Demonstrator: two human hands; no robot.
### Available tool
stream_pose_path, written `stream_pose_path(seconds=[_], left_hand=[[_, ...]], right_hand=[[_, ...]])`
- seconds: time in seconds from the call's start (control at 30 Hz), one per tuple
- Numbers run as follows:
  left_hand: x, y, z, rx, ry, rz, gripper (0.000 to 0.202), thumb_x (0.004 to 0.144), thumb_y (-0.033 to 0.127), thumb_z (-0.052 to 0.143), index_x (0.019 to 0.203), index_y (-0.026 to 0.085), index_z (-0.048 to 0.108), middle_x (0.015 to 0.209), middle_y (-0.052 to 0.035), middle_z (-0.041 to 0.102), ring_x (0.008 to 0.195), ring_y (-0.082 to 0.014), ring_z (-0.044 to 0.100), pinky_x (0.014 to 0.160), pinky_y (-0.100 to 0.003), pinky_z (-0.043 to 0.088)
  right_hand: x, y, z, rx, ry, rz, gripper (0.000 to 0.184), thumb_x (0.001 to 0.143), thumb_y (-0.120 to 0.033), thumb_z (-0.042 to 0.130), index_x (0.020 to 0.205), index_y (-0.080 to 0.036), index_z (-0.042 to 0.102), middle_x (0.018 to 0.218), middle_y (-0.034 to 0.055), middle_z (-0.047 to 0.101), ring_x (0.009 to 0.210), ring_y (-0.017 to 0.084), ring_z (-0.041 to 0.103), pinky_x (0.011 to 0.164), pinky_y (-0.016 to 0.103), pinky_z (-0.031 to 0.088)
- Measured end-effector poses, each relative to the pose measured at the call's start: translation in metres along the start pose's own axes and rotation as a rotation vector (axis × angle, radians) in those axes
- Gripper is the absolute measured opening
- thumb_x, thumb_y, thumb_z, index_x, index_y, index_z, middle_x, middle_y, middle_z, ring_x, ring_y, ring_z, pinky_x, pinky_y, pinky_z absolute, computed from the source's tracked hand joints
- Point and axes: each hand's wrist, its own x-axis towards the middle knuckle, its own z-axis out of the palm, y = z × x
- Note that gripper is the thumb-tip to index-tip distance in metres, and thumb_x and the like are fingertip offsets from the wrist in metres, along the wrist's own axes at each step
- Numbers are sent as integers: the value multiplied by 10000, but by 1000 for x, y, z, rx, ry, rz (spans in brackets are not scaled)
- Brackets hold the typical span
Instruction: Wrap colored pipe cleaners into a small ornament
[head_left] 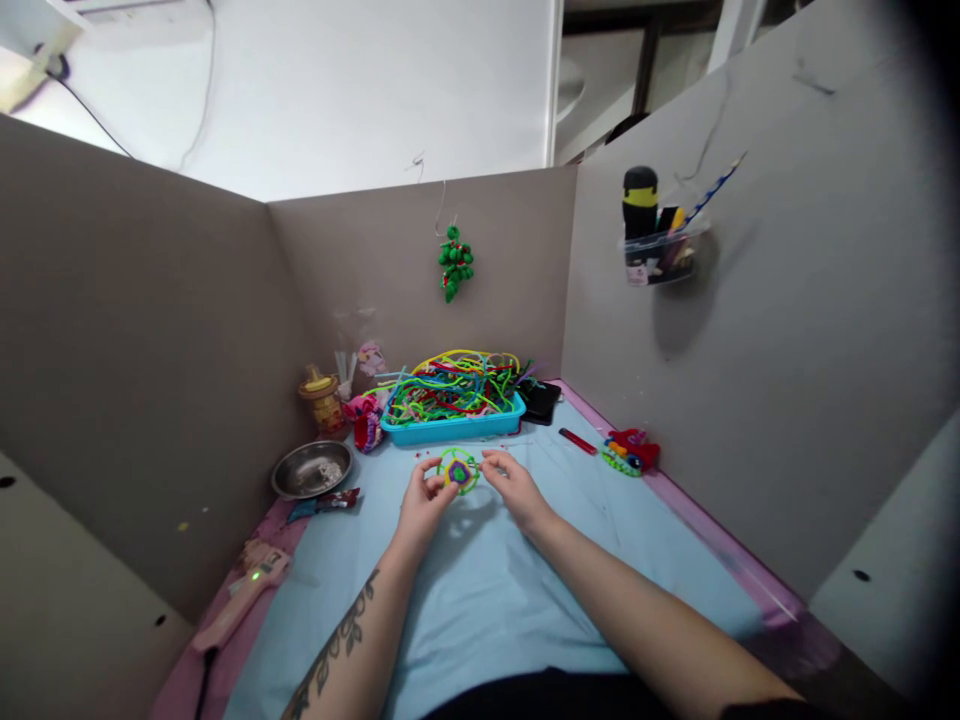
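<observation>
In my left hand (424,497) is a small round pipe-cleaner ornament (460,474), pinched at its left side and lower edge. It has a bright green ring around a yellow and purple middle with a green centre. At the ring's right edge, the thumb and fingers of my right hand (516,488) are pinched on what looks like the thin end of a dark green pipe cleaner (475,464). Both hands are raised a little above the blue cloth (510,620), and the ornament's shadow falls on it. Just beyond stands a blue tray (450,432) heaped with pipe cleaners (457,388) in many colours.
At left are a steel bowl (289,478) with small white bits, a foil wrapper (341,500), a lidded cup (324,405) and a pink glue gun (240,605). Right lie a red strip (577,441) and colourful pipe-cleaner pieces (634,450). Grey panels (360,270) enclose the table.
</observation>
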Motion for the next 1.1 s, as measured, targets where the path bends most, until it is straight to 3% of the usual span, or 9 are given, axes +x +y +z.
stream_pose_path(seconds=[0.17,0.27,0.37,0.47,0.6,0.73,0.87,1.0,1.1], left_hand=[[-1,0,2,-60,-35,-22,526,659,347,702,1082,174,442,776,-29,658,671,-127,611,650,-241,445],[1,-3,1,1,62,27,516,632,347,717,1052,183,466,901,-50,636,625,-105,594,600,-233,451],[1,-5,0,95,157,110,441,638,343,702,994,175,504,814,-29,626,620,-117,602,603,-243,461],[-3,-3,2,190,117,138,429,669,324,674,1045,175,530,746,-36,654,707,-167,638,635,-264,469],[-9,2,8,304,49,172,442,679,286,667,1100,203,565,870,-66,697,833,-210,650,667,-280,470],[-9,4,9,242,82,176,334,694,296,656,1010,193,618,905,-68,694,802,-200,648,689,-289,479],[-5,5,1,25,175,113,356,677,316,682,989,161,607,861,-66,689,785,-185,645,718,-291,481],[-1,7,-6,-233,275,-40,475,615,322,740,1021,147,565,744,-37,671,759,-180,653,669,-265,482],[0,7,-7,-414,327,-168,402,605,248,757,939,156,553,716,-24,667,672,-127,638,609,-207,464]], right_hand=[[-4,0,4,-33,-135,7,300,664,-486,655,729,-193,668,1166,93,500,1101,242,486,930,358,361],[-4,3,6,-10,-114,9,318,650,-501,658,660,-183,648,1098,87,527,1075,245,499,917,359,372],[-2,3,5,9,-48,15,331,633,-513,664,672,-184,651,1031,79,569,1060,256,497,902,371,374],[-1,1,5,105,-71,65,341,655,-518,639,690,-178,642,819,40,614,838,209,561,795,347,417],[-4,-1,8,200,-162,162,343,652,-508,639,673,-166,623,585,-14,550,569,135,506,605,281,409],[-4,-1,8,140,-131,95,330,627,-488,670,707,-169,660,876,50,619,747,180,572,691,305,432],[9,-10,-15,78,13,68,343,632,-478,662,803,-181,674,1125,89,560,848,213,567,715,327,431],[28,-39,-57,100,194,77,321,638,-464,652,803,-189,641,913,70,637,809,213,564,647,296,421],[44,-65,-85,79,240,28,317,629,-464,648,785,-189,634,854,60,644,800,201,567,630,272,411]])
